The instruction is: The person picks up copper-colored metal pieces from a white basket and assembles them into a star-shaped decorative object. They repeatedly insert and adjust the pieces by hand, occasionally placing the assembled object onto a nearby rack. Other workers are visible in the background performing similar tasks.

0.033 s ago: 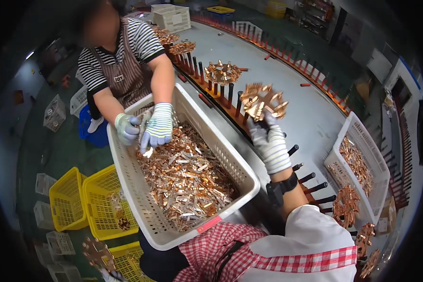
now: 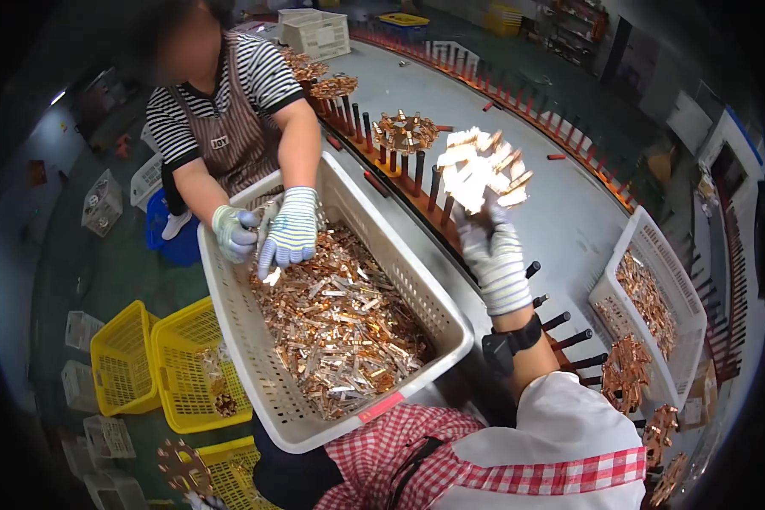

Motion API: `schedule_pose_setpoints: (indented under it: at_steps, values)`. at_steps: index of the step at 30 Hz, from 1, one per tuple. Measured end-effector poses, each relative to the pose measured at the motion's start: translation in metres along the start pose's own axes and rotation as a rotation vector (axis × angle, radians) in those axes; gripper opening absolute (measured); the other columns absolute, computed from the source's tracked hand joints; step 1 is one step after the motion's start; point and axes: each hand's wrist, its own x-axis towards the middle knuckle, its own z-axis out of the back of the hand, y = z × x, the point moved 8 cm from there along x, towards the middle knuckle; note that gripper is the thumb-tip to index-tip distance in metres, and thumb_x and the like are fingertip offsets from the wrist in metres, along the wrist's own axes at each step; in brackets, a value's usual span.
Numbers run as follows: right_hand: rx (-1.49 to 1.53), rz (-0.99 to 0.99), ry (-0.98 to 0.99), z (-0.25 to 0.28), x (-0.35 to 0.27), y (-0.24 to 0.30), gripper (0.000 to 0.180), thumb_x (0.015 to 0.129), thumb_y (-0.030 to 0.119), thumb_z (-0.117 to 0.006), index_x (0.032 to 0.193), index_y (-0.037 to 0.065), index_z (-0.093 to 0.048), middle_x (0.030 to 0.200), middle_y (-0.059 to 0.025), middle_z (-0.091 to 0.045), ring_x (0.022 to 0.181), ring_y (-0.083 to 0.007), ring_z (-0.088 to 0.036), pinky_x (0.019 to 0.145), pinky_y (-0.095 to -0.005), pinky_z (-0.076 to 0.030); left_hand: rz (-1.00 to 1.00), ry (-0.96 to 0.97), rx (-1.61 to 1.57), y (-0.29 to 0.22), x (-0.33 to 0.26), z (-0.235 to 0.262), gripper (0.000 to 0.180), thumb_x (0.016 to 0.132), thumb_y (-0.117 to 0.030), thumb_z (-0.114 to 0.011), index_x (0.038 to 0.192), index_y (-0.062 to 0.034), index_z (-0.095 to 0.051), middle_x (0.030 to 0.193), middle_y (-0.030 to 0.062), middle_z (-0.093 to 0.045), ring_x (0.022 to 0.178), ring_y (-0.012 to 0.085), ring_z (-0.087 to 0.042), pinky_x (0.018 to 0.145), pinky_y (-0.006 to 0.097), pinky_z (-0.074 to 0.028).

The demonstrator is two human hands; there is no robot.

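Observation:
My right hand (image 2: 495,263), in a striped knit glove with dark fingertips, grips the lower edge of a toothed copper ring (image 2: 483,170). Raised over the grey table, this ring is washed out by bright glare. My left hand (image 2: 204,501) barely shows at the bottom edge, its fingers around the rim of another toothed copper ring (image 2: 184,467). In front of me, a large white crate (image 2: 336,429) holds a heap of small flat copper pieces (image 2: 340,314). Beyond the ring in my right hand, a similar ring (image 2: 405,132) rests on upright black posts.
Across the crate a co-worker's two gloved hands (image 2: 289,225) reach over the copper pieces. Rows of black posts (image 2: 575,338) line the grey table (image 2: 561,225). Another white crate (image 2: 684,357) stands at right. Yellow baskets (image 2: 121,361) sit on the floor at left.
The ring in my right hand has shifted slightly right and turned so that it glares brightly. The ring by my left hand appears slightly lower and to the right.

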Motion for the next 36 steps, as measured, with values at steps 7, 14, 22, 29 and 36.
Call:
schedule_pose_setpoints:
  at_steps: [7, 14, 22, 29, 36]
  values:
    - [-0.526, 0.046, 0.463, -0.135, -0.091, -0.013, 0.037, 0.087, 0.027, -0.066, 0.117, 0.007, -0.059, 0.119, -0.005, -0.059, 0.105, -0.0137, -0.057, 0.084, -0.0373, -0.048, -0.028, 0.07, 0.347, 0.021, 0.021, 0.028, 0.059, 0.091, -0.045, -0.055, 0.126, 0.0032, -0.051, 0.115, 0.0164, -0.06, 0.096, 0.028, -0.057, 0.084, 0.037, -0.046]
    - [-0.601, -0.206, 0.539, -0.16, -0.175, -0.099, 0.044, 0.079, 0.025, -0.076, 0.112, 0.0, -0.061, 0.099, -0.0044, -0.066, 0.094, -0.0136, -0.061, 0.091, -0.0297, -0.044, -0.21, 0.594, -0.087, -0.122, 0.01, -0.067, 0.045, 0.094, -0.028, -0.048, 0.124, 0.0043, -0.046, 0.11, 0.0165, -0.057, 0.067, 0.0099, -0.049, 0.062, 0.026, -0.046]
    - [-0.707, -0.312, 0.633, -0.175, -0.214, -0.124, 0.038, 0.085, 0.022, -0.069, 0.115, -0.001, -0.06, 0.101, -0.0039, -0.064, 0.091, -0.0126, -0.06, 0.088, -0.0279, -0.046, -0.877, 1.002, -0.213, -0.267, -0.11, -0.242, 0.052, 0.091, -0.01, -0.05, 0.141, -0.0081, -0.034, 0.123, 0.0186, -0.054, 0.093, 0.0208, -0.061, 0.079, 0.032, -0.05]
    - [-0.692, -0.3, 0.655, -0.139, -0.181, -0.161, 0.045, 0.087, 0.034, -0.066, 0.117, 0.003, -0.055, 0.097, -0.0012, -0.061, 0.087, -0.01, -0.055, 0.08, -0.0267, -0.045, -0.589, 0.993, -0.384, -0.231, -0.117, -0.348, 0.048, 0.096, -0.028, -0.047, 0.132, 0.0036, -0.044, 0.126, 0.0218, -0.052, 0.114, 0.0291, -0.054, 0.099, 0.038, -0.041]
    - [-1.149, -0.033, 0.782, -0.155, -0.164, -0.188, 0.034, 0.088, 0.014, -0.061, 0.119, 0.002, -0.054, 0.094, -0.0012, -0.061, 0.083, -0.0102, -0.055, 0.077, -0.0264, -0.046, -0.848, 0.814, -0.275, -0.239, -0.077, -0.36, 0.034, 0.09, -0.025, -0.058, 0.109, 0.0027, -0.06, 0.116, 0.0192, -0.056, 0.101, 0.0258, -0.058, 0.086, 0.036, -0.046]
